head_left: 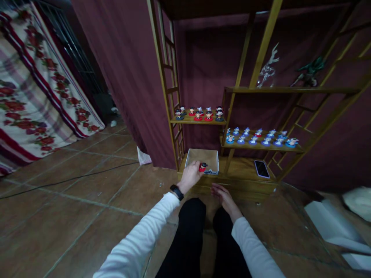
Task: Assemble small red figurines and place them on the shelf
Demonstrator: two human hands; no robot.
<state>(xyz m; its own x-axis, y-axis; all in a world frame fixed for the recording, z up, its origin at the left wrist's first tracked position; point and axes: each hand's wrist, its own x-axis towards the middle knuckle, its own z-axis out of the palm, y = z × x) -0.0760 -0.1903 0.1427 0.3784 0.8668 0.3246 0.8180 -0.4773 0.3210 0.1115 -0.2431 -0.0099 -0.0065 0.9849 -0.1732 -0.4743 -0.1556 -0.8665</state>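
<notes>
My left hand (190, 175), with a black band at the wrist, is closed on a small red figurine (202, 167) with a dark top. It holds the figurine over the front part of a shallow open box (202, 151) on the low shelf. Something dark and bluish lies inside the box near its front edge, too small to name. My right hand (222, 194) hovers in front of the shelf, above my knee, fingers stretched out and holding nothing. Several red and black figurines (198, 115) stand in rows on the small shelf above the box.
Several blue and white figurines (253, 139) stand on the right shelf. Below them lies a phone (261, 168). A clear deer ornament (268, 69) and a dark green statue (308, 73) are higher up. White boxes (333, 224) lie on the floor at right; a cable (72, 179) runs at left.
</notes>
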